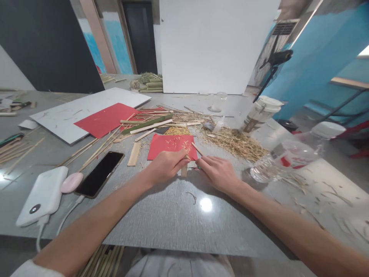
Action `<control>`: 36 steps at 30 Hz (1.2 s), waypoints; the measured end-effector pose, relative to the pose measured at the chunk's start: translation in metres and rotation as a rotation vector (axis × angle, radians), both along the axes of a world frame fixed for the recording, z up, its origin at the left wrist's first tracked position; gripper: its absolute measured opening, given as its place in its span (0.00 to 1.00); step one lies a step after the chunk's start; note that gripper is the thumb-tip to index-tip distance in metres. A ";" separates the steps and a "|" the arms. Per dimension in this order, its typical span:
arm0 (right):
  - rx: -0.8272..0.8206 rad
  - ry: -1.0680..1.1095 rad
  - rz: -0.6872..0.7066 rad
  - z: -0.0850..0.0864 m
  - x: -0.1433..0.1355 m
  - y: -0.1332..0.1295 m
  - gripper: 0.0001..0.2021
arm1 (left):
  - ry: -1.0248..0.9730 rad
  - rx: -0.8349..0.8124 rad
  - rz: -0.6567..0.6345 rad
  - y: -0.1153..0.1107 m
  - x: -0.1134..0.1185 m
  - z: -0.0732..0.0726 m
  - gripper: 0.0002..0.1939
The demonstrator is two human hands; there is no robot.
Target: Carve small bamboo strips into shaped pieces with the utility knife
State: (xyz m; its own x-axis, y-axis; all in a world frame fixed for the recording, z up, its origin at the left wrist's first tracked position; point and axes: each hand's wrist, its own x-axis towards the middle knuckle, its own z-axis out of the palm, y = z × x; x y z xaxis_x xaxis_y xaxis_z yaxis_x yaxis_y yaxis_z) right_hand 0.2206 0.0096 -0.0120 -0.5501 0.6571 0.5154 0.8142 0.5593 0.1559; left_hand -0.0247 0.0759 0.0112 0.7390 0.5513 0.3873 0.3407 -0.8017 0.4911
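My left hand (167, 166) is closed in a pinch beside the red paper (161, 146); a small pale tip shows at its fingertips, but I cannot make out what it belongs to. My right hand (217, 172) is closed around a thin light-brown stick (197, 148) that pokes out up and to the left over the paper's edge. Below the fingers, a narrow blade-like piece with a bit of green lies between the hands, mostly hidden. Under it shows a short flat wooden strip (184, 171). Pale shavings (175, 142) are scattered on the red paper.
Straw (236, 144) lies behind my right hand, near a plastic bottle (284, 159) and a lidded jar (261, 113). Left are a phone (100, 175), a white power bank (43, 196) with a cable, and a pink round case (72, 182). Sticks (150, 125) are heaped behind the paper.
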 end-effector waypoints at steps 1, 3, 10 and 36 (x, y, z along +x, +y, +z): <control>0.008 0.003 -0.011 -0.002 -0.001 0.000 0.22 | -0.002 -0.003 0.003 0.000 0.001 -0.001 0.16; 0.026 0.002 -0.029 -0.007 -0.001 0.001 0.23 | -0.005 -0.004 0.001 0.000 0.004 -0.002 0.16; 0.035 -0.012 -0.074 -0.014 -0.003 0.001 0.23 | -0.014 0.031 -0.025 0.000 0.003 -0.004 0.14; -0.150 -0.064 -0.090 -0.011 -0.008 -0.003 0.21 | -0.072 -0.029 -0.049 0.000 -0.001 -0.005 0.15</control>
